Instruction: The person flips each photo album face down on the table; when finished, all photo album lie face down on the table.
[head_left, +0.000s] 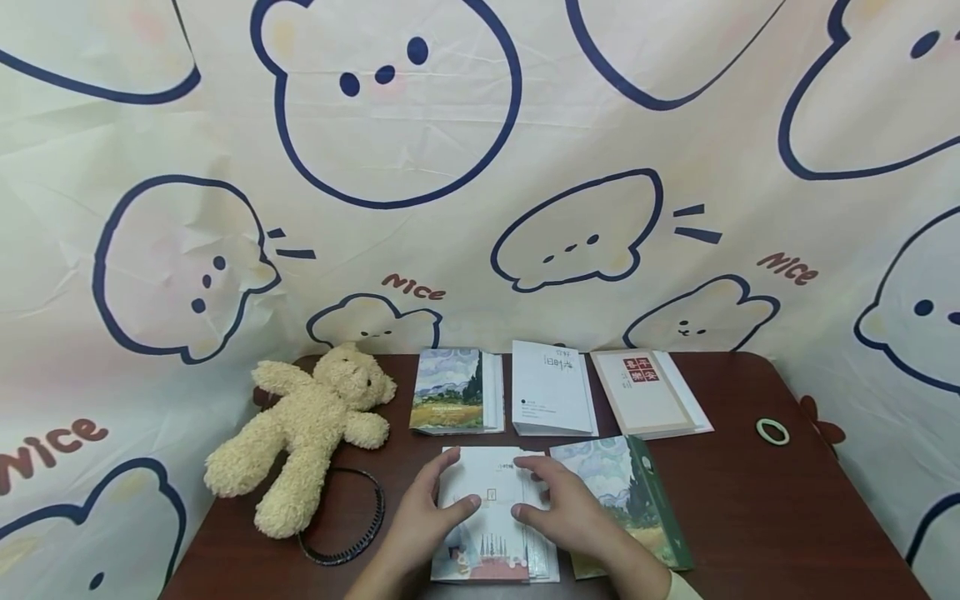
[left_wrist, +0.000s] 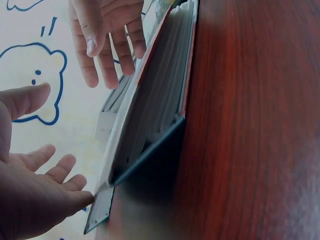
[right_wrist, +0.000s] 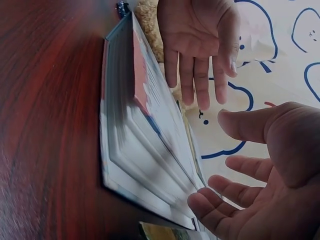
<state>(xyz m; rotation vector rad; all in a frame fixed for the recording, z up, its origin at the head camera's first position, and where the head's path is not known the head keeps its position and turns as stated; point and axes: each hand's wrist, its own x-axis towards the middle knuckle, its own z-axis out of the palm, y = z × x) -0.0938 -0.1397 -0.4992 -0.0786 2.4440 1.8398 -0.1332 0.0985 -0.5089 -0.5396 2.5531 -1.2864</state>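
A thick album [head_left: 491, 471] with a white cover and a pink printed lower edge lies in front of me on the dark wooden table. Its stacked inner pages [left_wrist: 160, 75] show from the side in the left wrist view. On the album's left is my left hand [head_left: 422, 523], fingers spread and holding nothing. My right hand [head_left: 573, 510] is over the opposite side, its fingers also loosely spread. Both palms face each other in the wrist views. Whether the fingertips touch the cover is hard to tell. Right of it lies a green-spined album [head_left: 626, 483] with a painted landscape, partly behind my right hand.
Along the back stand a landscape-covered album [head_left: 447, 396], a white album [head_left: 547, 392] and a beige album [head_left: 641, 392] with red print. A teddy bear [head_left: 318, 433] lies at left by a black headband [head_left: 378, 508]. A pale green ring [head_left: 772, 432] lies at right.
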